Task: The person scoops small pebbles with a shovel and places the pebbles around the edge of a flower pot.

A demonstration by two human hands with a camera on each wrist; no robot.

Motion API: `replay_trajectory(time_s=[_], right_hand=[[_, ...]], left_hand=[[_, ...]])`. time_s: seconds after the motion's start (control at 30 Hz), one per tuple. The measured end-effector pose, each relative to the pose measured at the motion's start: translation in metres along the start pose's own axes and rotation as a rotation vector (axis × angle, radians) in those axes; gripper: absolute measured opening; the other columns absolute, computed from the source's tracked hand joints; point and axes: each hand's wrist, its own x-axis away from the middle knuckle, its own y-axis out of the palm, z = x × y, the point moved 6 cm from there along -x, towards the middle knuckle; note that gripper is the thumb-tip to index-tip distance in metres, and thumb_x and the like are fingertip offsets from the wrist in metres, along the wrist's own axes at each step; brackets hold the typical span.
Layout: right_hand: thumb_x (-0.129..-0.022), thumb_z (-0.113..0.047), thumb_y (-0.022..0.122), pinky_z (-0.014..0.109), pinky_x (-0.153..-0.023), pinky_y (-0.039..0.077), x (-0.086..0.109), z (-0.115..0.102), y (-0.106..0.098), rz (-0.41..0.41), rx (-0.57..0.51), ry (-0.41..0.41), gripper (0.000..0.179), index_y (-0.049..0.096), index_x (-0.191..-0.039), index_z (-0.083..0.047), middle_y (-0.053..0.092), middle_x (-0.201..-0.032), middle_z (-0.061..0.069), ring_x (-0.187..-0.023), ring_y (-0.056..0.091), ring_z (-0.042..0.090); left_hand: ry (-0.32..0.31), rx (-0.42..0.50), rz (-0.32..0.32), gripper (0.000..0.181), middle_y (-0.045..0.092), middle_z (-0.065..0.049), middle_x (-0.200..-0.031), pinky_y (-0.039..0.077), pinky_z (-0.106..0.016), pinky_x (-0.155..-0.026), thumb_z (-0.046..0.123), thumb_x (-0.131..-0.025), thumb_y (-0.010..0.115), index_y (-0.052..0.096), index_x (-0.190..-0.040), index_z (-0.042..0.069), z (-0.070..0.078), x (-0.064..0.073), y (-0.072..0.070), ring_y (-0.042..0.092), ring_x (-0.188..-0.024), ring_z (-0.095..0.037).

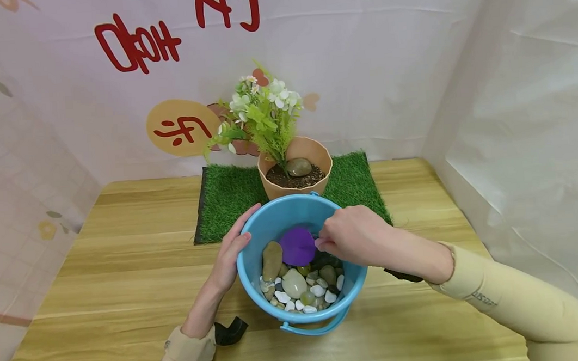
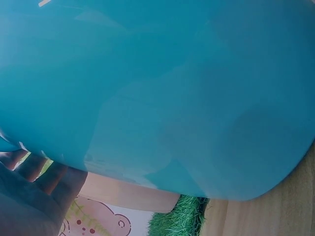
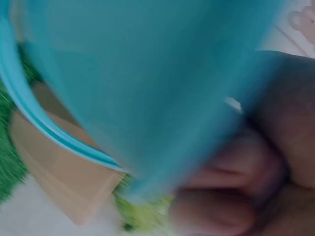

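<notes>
Steadying side: the left hand point(image 1: 231, 254) grips the rim of the blue bucket point(image 1: 281, 216), fingers lying along the outer wall and thumb at the lip, probably to stop it shifting.
Purple disc point(image 1: 297, 247): inside the bucket, over the pebbles point(image 1: 294, 284); the right hand point(image 1: 353, 234) arches over the rim, fingers tightly curled, and seems to pinch the disc's edge by the thumb.
Bail handle point(image 1: 321, 329): hangs on the near side, which leaves the mouth free.
Terracotta-coloured flowerpot point(image 1: 312, 149): just beyond the bucket on the artificial grass mat point(image 1: 235, 189), perhaps for easy reach, holding soil, a stone point(image 1: 298, 167) and a white-flowered plant point(image 1: 266, 111).
Hidden: the bucket's base, most right fingertips, and any handle on the disc.
Blurred: the right wrist view, so its grip stays uncertain there.
</notes>
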Motion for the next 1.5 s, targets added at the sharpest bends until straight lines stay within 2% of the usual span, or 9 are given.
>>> replay_trajectory(time_s=[0.17,0.57,0.67,0.77,0.83,0.9,1.17,1.4,1.5], right_hand=[[-0.098,-0.026,0.073,0.021,-0.049,0.03,-0.005,0.002,0.014,-0.01,-0.011,-0.008,0.053,0.044,-0.054,-0.023,0.034,-0.055,-0.011,-0.048,0.037,0.005],[-0.097,-0.029,0.074,0.019,-0.049,0.024,-0.006,0.001,0.011,0.03,-0.04,-0.063,0.047,0.049,-0.058,-0.024,0.028,-0.055,-0.013,-0.05,0.029,0.002],[-0.095,-0.03,0.076,0.019,-0.049,0.034,-0.006,-0.001,0.01,0.002,-0.105,-0.081,0.032,0.068,-0.065,-0.023,0.048,-0.053,-0.016,-0.05,0.043,-0.001],[-0.096,-0.032,0.075,0.021,-0.057,0.05,-0.006,-0.005,0.014,-0.07,-0.174,-0.098,0.016,0.085,-0.087,-0.023,0.076,-0.07,-0.013,-0.063,0.067,0.001],[-0.096,-0.032,0.075,0.023,-0.065,0.057,-0.004,-0.007,0.017,-0.098,-0.202,-0.105,0.015,0.087,-0.101,-0.023,0.083,-0.087,-0.009,-0.076,0.076,0.004],[-0.097,-0.031,0.075,0.023,-0.065,0.057,-0.003,-0.007,0.02,-0.113,-0.222,-0.099,0.016,0.087,-0.101,-0.022,0.083,-0.088,-0.009,-0.076,0.076,0.004],[-0.095,-0.032,0.077,0.018,-0.062,0.051,-0.002,-0.002,0.026,-0.082,-0.273,-0.055,0.016,0.087,-0.098,-0.021,0.083,-0.083,-0.009,-0.07,0.071,-0.001],[-0.096,-0.032,0.076,0.018,-0.067,0.055,-0.002,0.002,0.026,-0.096,-0.378,-0.035,0.017,0.087,-0.1,-0.019,0.083,-0.085,-0.008,-0.072,0.071,-0.004],[-0.096,-0.033,0.076,0.018,-0.07,0.057,-0.001,0.005,0.024,-0.116,-0.415,-0.019,0.019,0.087,-0.102,-0.019,0.084,-0.09,-0.007,-0.079,0.075,-0.001]], left_hand=[[0.0,0.002,-0.004,0.061,0.04,-0.027,-0.164,0.05,-0.025,-0.107,0.019,-0.106,0.033,0.031,-0.166,0.009,-0.002,0.0,0.001,0.055,-0.135,0.003],[0.002,0.021,-0.005,0.061,0.038,-0.027,-0.166,0.049,-0.024,-0.108,0.019,-0.106,0.032,0.03,-0.166,0.009,-0.002,0.0,0.0,0.054,-0.138,0.0],[0.001,0.009,0.002,0.061,0.038,-0.025,-0.167,0.049,-0.034,-0.112,0.019,-0.105,0.032,0.03,-0.166,0.009,-0.003,0.0,0.0,0.053,-0.144,-0.016],[0.004,0.004,0.005,0.062,0.036,-0.026,-0.167,0.046,-0.054,-0.114,0.019,-0.105,0.031,0.03,-0.166,0.008,-0.003,-0.001,0.001,0.047,-0.148,-0.037],[0.005,0.008,0.007,0.063,0.035,-0.027,-0.167,0.042,-0.066,-0.113,0.018,-0.105,0.031,0.029,-0.166,0.008,-0.003,-0.002,0.001,0.043,-0.149,-0.046],[0.002,0.013,0.01,0.063,0.035,-0.027,-0.167,0.04,-0.071,-0.112,0.018,-0.104,0.031,0.029,-0.166,0.007,-0.003,-0.002,0.002,0.041,-0.149,-0.05],[-0.004,-0.004,0.011,0.062,0.036,-0.025,-0.168,0.041,-0.071,-0.112,0.019,-0.104,0.031,0.03,-0.166,0.009,-0.001,-0.002,0.0,0.044,-0.148,-0.043],[-0.005,-0.009,0.014,0.062,0.036,-0.025,-0.167,0.041,-0.07,-0.112,0.02,-0.105,0.031,0.031,-0.166,0.01,-0.002,-0.002,-0.001,0.053,-0.139,-0.006],[-0.003,-0.004,0.008,0.062,0.035,-0.026,-0.168,0.04,-0.07,-0.113,0.019,-0.105,0.031,0.03,-0.166,0.009,-0.002,-0.001,0.0,0.052,-0.136,0.003]])
